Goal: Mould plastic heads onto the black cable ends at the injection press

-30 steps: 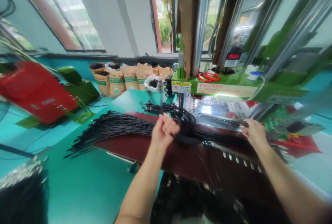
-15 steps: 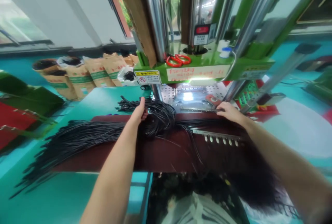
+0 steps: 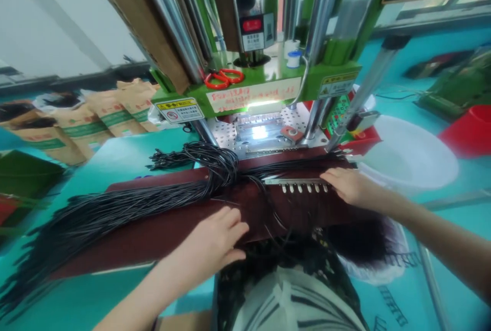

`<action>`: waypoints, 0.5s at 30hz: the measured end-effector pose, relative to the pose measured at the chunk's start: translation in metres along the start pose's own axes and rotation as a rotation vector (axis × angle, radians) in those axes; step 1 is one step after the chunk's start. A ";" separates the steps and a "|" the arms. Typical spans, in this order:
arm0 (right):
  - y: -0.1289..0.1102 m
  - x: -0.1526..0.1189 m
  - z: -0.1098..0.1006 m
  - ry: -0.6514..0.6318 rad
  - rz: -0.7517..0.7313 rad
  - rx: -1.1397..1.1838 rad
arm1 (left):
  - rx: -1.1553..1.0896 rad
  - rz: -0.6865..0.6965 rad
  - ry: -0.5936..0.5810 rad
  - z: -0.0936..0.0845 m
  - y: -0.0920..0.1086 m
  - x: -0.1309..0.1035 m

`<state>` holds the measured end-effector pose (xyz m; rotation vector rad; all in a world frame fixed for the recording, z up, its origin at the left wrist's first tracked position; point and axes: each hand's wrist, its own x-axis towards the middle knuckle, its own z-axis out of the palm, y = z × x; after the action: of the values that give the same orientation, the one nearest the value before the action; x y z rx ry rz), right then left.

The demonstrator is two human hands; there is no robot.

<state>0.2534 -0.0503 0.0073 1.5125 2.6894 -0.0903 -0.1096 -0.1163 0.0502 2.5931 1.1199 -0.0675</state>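
My right hand (image 3: 351, 188) is at the right end of a flat metal strip (image 3: 295, 182) with several short pale pegs along its front edge. Its fingertips close over that end and hide it. My left hand (image 3: 217, 239) hovers above the front part of the dark red board (image 3: 161, 239), fingers stretched out and thumb apart, holding nothing. Behind it a thick bundle of black cables (image 3: 130, 200) lies along the board, with a looped coil (image 3: 222, 164) at its middle. A few loose cables (image 3: 274, 208) trail toward the front edge beside the strip.
A green press (image 3: 257, 88) stands behind the board, with red-handled scissors (image 3: 224, 79) on it and a lit metal mould (image 3: 259, 131) beneath. Paper sacks (image 3: 88, 116) line the left back. A white round tub (image 3: 410, 152) is at the right; a dark-filled bag (image 3: 368, 249) sits below.
My left hand has left the cable coil and come back toward me. My right hand has moved from the back metal bar to the pegged strip. The view has swung right.
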 end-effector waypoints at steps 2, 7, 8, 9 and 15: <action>-0.006 0.001 0.005 -0.039 0.058 -0.095 | 0.139 0.067 -0.059 0.014 0.015 0.007; -0.009 0.021 -0.013 -0.217 0.043 -0.043 | 0.148 0.230 -0.139 0.030 0.027 0.035; -0.009 0.026 -0.020 -0.237 0.064 -0.008 | 0.136 0.242 -0.154 0.032 0.028 0.041; -0.008 0.031 -0.027 -0.243 0.103 0.021 | 0.126 0.248 -0.167 0.034 0.028 0.047; 0.000 0.070 -0.063 -0.085 0.266 0.094 | -0.329 0.183 -0.160 0.040 0.023 0.081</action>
<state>0.2155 0.0140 0.0647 1.8326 2.4254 -0.2655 -0.0343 -0.0865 0.0049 2.3361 0.7624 -0.0443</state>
